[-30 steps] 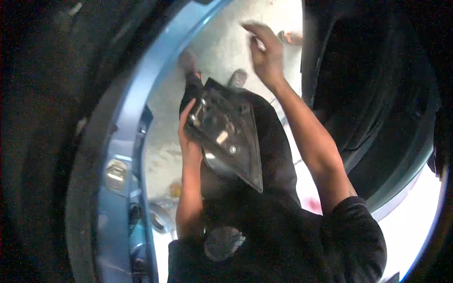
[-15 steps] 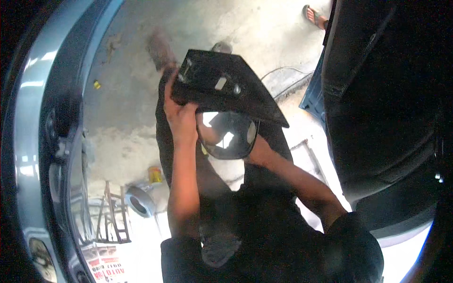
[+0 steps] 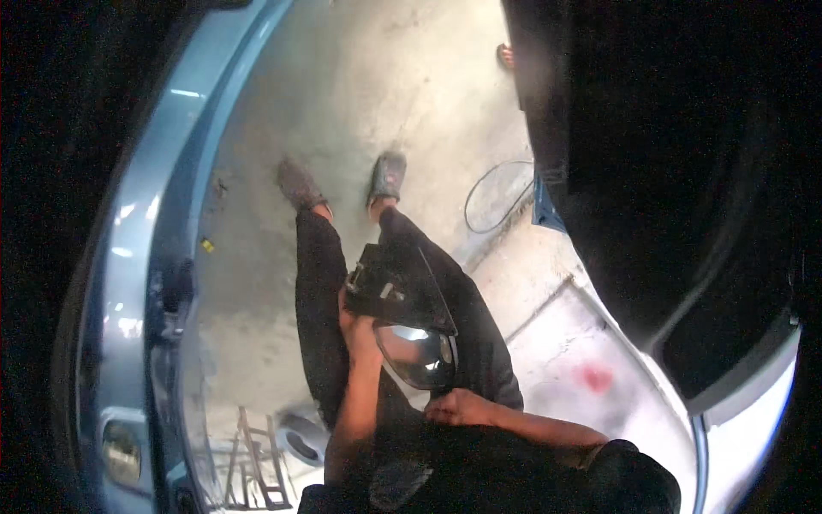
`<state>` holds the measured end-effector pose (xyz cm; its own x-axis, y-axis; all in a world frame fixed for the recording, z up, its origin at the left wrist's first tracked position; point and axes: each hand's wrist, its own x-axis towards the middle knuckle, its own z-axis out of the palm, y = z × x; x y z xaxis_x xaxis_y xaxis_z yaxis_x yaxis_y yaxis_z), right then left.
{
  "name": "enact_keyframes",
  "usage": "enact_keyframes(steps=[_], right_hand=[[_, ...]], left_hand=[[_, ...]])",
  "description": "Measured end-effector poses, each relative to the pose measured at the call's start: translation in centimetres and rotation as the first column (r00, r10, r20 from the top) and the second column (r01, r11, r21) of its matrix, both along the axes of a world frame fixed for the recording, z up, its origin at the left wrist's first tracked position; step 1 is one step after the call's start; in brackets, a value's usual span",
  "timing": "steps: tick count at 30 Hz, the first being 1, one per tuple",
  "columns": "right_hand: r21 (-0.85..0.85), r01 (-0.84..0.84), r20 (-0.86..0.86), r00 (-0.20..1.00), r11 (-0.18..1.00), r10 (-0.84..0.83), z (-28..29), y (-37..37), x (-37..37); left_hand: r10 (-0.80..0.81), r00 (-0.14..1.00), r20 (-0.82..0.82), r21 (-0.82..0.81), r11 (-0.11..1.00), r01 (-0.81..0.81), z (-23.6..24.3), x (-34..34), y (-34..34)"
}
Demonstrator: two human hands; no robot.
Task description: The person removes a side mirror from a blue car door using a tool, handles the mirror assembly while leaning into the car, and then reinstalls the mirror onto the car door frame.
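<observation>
A car side mirror rests over my lap, its glass [image 3: 415, 353] facing up and reflecting bright patches. The black triangular mounting base [image 3: 398, 287] lies on the far side of the glass. My left hand [image 3: 361, 332] is closed around the mirror's left side, where base and glass meet; some of its fingers are hidden beneath. Just below the near edge of the glass, my right hand [image 3: 460, 407] is closed with its fingers curled. Whether anything small sits in those fingers is hidden.
A blue car body edge [image 3: 128, 283] curves along the left. A dark door panel [image 3: 676, 171] fills the right. On the concrete floor lie a thin cable loop [image 3: 469, 206], a metal stand [image 3: 257, 463] and a round grey object [image 3: 304, 439]. Another person's foot [image 3: 505, 56] shows far off.
The mirror has come down toward my lap, held by my left hand. My right hand has moved from behind the glass to below its near edge. The view has shifted, showing both my feet.
</observation>
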<state>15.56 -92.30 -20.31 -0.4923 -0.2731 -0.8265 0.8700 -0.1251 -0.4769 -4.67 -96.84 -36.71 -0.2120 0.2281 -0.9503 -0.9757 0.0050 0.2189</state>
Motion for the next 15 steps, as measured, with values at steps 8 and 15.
enact_keyframes(steps=[8, 15], right_hand=[[0.576, 0.249, -0.139, 0.968, 0.778, -0.208, 5.6, -0.2, 0.2], [0.745, 0.412, -0.155, 0.872, 0.524, -0.464, 4.5, 1.4, 11.5]], left_hand=[[-0.088, 0.987, -0.133, 0.183, 0.977, 0.112, 6.1, -4.2, -2.6], [-0.377, 0.776, -0.507, 0.118, 0.861, 0.495, 7.3, -9.6, -0.7]])
